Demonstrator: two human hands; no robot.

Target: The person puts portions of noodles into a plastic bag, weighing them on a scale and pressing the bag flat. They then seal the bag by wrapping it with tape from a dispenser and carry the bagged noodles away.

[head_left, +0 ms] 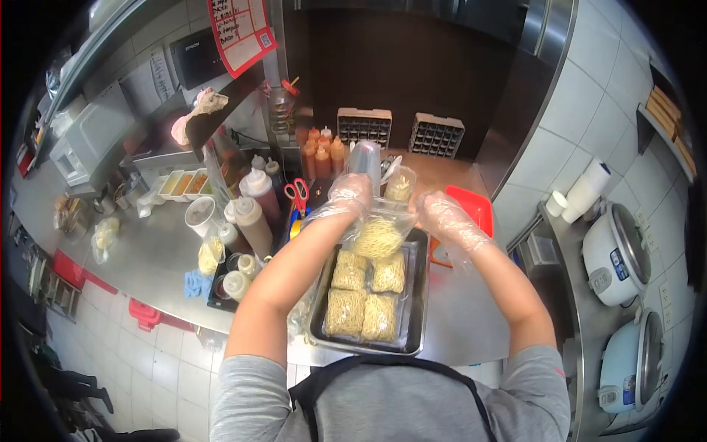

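Arms (269, 295) stretched forward; left hand (350, 194), right hand (446, 219) pinching noodle bag (378, 237) above tray (424, 295).

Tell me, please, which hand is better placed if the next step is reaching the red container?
Right, I judge. The right hand is close beside the red container, while the left hand is farther away, across the noodle bag. Both hands seem occupied with that bag.
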